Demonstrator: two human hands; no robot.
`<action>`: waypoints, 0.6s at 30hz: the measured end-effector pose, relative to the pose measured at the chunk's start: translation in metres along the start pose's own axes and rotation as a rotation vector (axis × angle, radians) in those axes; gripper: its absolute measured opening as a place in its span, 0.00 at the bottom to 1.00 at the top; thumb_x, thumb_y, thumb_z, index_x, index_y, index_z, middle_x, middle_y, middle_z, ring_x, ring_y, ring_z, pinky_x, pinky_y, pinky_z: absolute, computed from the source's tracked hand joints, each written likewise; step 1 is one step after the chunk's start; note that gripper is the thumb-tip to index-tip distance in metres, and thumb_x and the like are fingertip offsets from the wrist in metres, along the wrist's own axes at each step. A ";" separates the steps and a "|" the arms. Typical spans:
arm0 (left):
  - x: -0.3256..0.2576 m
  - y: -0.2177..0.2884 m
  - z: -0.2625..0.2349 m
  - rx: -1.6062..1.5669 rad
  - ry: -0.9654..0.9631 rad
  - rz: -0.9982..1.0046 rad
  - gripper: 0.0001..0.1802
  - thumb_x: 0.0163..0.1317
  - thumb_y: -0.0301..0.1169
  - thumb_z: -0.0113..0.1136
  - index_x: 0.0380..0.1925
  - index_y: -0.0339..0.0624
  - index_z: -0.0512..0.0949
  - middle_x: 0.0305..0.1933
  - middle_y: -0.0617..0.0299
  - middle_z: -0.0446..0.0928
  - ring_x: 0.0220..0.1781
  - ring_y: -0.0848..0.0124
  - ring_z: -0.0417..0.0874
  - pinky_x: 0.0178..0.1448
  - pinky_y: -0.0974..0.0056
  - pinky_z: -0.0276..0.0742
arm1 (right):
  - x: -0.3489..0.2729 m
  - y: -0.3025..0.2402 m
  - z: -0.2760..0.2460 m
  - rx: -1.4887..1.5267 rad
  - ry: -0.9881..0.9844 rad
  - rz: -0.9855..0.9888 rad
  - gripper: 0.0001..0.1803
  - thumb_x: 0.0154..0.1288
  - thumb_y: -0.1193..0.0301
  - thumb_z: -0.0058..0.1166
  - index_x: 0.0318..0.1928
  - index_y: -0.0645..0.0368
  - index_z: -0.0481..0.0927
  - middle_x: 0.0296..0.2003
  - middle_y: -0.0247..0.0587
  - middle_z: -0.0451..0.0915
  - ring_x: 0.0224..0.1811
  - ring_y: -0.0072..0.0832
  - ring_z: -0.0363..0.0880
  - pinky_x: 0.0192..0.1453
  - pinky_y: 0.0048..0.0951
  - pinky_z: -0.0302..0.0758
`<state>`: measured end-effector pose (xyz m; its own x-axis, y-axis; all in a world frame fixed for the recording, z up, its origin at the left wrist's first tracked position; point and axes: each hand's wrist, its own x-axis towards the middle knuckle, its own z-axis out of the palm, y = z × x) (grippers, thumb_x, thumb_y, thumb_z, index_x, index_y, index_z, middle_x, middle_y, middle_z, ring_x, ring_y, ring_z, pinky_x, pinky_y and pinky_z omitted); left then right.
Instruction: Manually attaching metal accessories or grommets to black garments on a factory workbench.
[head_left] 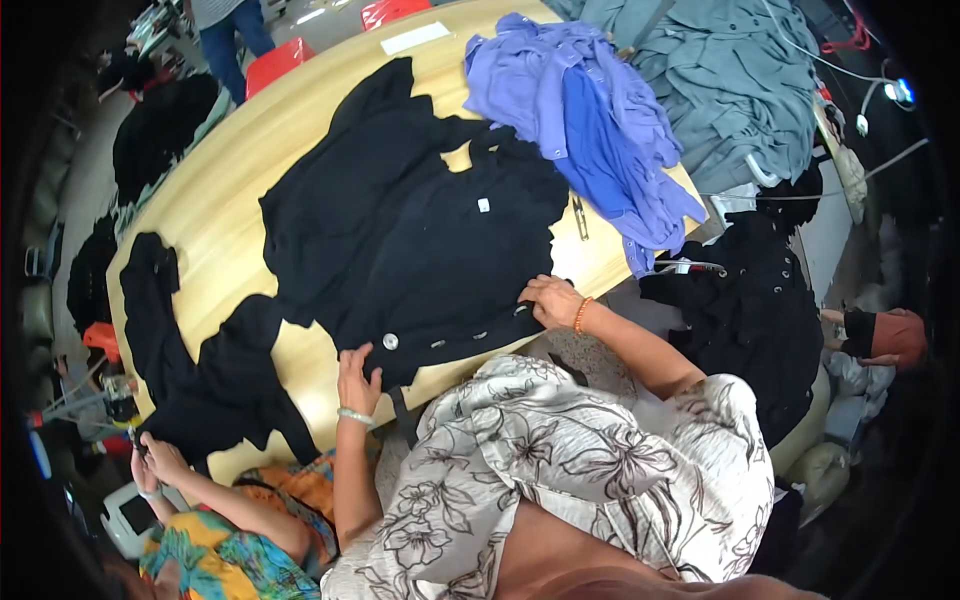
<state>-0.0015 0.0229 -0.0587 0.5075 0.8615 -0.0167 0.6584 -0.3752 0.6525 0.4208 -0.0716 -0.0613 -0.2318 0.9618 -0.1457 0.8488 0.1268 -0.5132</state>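
Wooden table (215, 190), black garment (420, 240) flat under both hands' open fingers, left hand (357, 378), right hand (551, 301).

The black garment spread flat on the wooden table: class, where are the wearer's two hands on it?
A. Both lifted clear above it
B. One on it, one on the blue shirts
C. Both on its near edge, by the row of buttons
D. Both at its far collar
C: the left hand and the right hand both rest on the near edge of the black garment, along its buttons.
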 end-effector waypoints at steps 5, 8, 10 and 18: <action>0.023 -0.007 -0.012 -0.538 0.010 -0.081 0.12 0.56 0.20 0.62 0.42 0.36 0.79 0.41 0.61 0.76 0.46 0.70 0.78 0.52 0.68 0.74 | 0.031 0.011 -0.087 -0.079 0.404 -0.060 0.10 0.51 0.72 0.50 0.36 0.53 0.80 0.31 0.44 0.77 0.36 0.44 0.77 0.43 0.44 0.74; 0.065 0.021 -0.028 -0.478 0.212 0.010 0.11 0.60 0.21 0.61 0.44 0.33 0.78 0.43 0.59 0.76 0.47 0.69 0.78 0.53 0.67 0.74 | 0.076 0.007 -0.159 -0.406 0.637 -0.085 0.06 0.57 0.71 0.51 0.36 0.49 0.78 0.30 0.38 0.77 0.35 0.39 0.76 0.39 0.39 0.69; 0.084 0.026 -0.029 -0.303 0.341 0.021 0.14 0.58 0.22 0.63 0.46 0.35 0.78 0.42 0.55 0.75 0.46 0.64 0.79 0.52 0.67 0.74 | 0.108 0.011 -0.175 -0.587 0.764 -0.036 0.11 0.59 0.69 0.54 0.44 0.47 0.79 0.36 0.37 0.77 0.41 0.39 0.75 0.43 0.41 0.67; 0.049 0.008 -0.002 -0.129 0.287 -0.024 0.22 0.54 0.20 0.63 0.51 0.39 0.77 0.42 0.51 0.77 0.44 0.55 0.79 0.52 0.62 0.75 | 0.091 -0.001 -0.078 -0.215 0.438 -0.095 0.21 0.59 0.63 0.60 0.54 0.49 0.78 0.49 0.36 0.76 0.51 0.36 0.72 0.54 0.36 0.66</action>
<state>0.0274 0.0624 -0.0532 0.3027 0.9379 0.1691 0.5834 -0.3227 0.7453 0.4365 0.0344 -0.0077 -0.1308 0.9493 0.2860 0.9231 0.2218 -0.3142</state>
